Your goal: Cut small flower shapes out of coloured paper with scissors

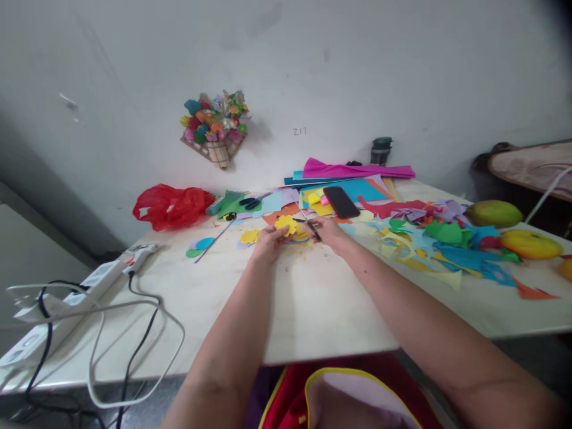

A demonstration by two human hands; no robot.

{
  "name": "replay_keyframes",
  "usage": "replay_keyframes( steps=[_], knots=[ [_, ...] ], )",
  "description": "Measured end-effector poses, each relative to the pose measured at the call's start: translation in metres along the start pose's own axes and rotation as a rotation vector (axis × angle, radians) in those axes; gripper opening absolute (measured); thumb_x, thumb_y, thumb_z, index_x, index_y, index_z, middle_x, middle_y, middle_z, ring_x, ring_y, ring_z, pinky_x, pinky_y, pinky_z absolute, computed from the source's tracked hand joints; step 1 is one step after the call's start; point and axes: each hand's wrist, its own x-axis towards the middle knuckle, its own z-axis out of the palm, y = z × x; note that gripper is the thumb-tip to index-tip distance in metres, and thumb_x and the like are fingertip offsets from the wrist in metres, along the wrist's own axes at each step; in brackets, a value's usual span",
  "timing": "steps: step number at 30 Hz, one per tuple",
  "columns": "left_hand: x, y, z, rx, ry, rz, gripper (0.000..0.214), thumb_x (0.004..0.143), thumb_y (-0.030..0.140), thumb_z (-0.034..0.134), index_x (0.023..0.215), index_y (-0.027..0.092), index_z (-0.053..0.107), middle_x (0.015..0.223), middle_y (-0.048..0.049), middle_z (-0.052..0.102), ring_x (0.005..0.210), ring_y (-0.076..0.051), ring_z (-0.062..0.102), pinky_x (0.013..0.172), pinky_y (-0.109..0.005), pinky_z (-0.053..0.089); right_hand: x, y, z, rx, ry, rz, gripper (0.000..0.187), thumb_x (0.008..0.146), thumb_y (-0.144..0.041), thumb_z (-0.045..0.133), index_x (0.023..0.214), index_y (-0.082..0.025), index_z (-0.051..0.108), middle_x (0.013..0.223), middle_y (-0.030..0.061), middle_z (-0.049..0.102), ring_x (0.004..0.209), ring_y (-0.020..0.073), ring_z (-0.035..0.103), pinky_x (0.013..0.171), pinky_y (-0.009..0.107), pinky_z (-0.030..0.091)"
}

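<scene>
My left hand [268, 240] pinches a yellow paper flower shape [286, 224] above the white table [313, 298]. My right hand [329, 231] is closed around a pair of scissors [311, 226] whose blades point at the yellow paper. Small yellow paper scraps [300, 245] lie on the table just under both hands. Another yellow cut-out [249, 236] rests left of my left hand.
A black phone [341, 202] lies on stacked coloured paper sheets [353, 179]. Paper offcuts [447, 244] cover the right side, beside mangoes [494, 213]. A red plastic bag [172, 205], another pair of scissors [251, 202], power strips with cables [89, 286] and a wall-hung paper flower bouquet [217, 128] are left.
</scene>
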Motion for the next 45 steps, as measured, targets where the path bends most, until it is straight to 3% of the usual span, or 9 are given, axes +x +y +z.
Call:
replay_keyframes(
  steps=[6,14,24,31,36,41,45],
  knots=[
    [-0.002,0.002,0.002,0.082,-0.030,-0.021,0.027,0.056,0.020,0.084,0.074,0.009,0.067,0.072,-0.0066,0.070,0.061,-0.015,0.066,0.067,-0.028,0.054,-0.002,-0.007,-0.002,0.025,0.049,0.022,0.041,0.060,-0.022,0.081,0.095,-0.014,0.063,0.056,-0.0045,0.057,0.046,0.0099,0.056,0.034,0.015,0.026],
    [-0.002,0.000,0.003,0.153,-0.038,-0.045,0.029,0.053,0.022,0.085,0.070,0.010,0.066,0.067,-0.0069,0.069,0.062,-0.017,0.067,0.070,-0.029,0.052,-0.002,-0.009,0.005,0.138,0.081,0.002,0.034,0.060,-0.012,0.077,0.091,-0.014,0.062,0.059,-0.0048,0.060,0.047,0.0087,0.057,0.054,0.022,0.049],
    [-0.006,0.003,0.008,0.250,-0.097,-0.092,0.031,0.050,0.027,0.087,0.070,0.012,0.068,0.069,-0.0084,0.071,0.063,-0.019,0.068,0.065,-0.029,0.052,-0.001,-0.009,0.009,0.033,0.125,-0.059,0.035,0.057,-0.007,0.070,0.089,-0.016,0.058,0.058,-0.0062,0.059,0.046,0.0100,0.055,0.051,0.024,0.049],
    [-0.003,-0.001,0.003,0.181,-0.131,-0.020,0.034,0.052,0.031,0.086,0.076,0.012,0.071,0.071,-0.0083,0.072,0.067,-0.021,0.069,0.072,-0.032,0.053,-0.002,-0.006,0.008,0.022,0.074,-0.081,0.036,0.058,-0.019,0.076,0.090,-0.016,0.058,0.059,-0.0065,0.057,0.048,0.0097,0.054,0.052,0.025,0.048],
    [0.001,-0.003,0.000,0.110,-0.035,0.062,0.033,0.052,0.030,0.085,0.076,0.013,0.070,0.075,-0.0060,0.072,0.066,-0.019,0.069,0.071,-0.031,0.054,-0.003,-0.003,0.006,-0.022,0.006,-0.038,0.030,0.063,-0.030,0.076,0.083,-0.016,0.059,0.052,-0.0065,0.053,0.043,0.0080,0.047,0.044,0.020,0.041],
    [0.000,0.000,0.002,0.050,-0.006,0.056,0.028,0.057,0.029,0.083,0.074,0.012,0.068,0.073,-0.0064,0.071,0.071,-0.020,0.069,0.074,-0.031,0.055,-0.008,-0.003,0.005,-0.063,-0.130,-0.016,0.031,0.068,-0.038,0.074,0.082,-0.015,0.059,0.052,-0.0047,0.056,0.041,0.0065,0.047,0.042,0.018,0.038],
    [0.002,0.000,0.001,-0.004,0.034,0.064,0.026,0.060,0.024,0.081,0.079,0.011,0.069,0.080,-0.0080,0.072,0.073,-0.019,0.069,0.076,-0.031,0.055,-0.015,-0.009,0.005,-0.122,-0.167,0.010,0.031,0.071,-0.040,0.073,0.083,-0.014,0.060,0.053,-0.0038,0.057,0.041,0.0065,0.049,0.038,0.017,0.035]
  ],
)
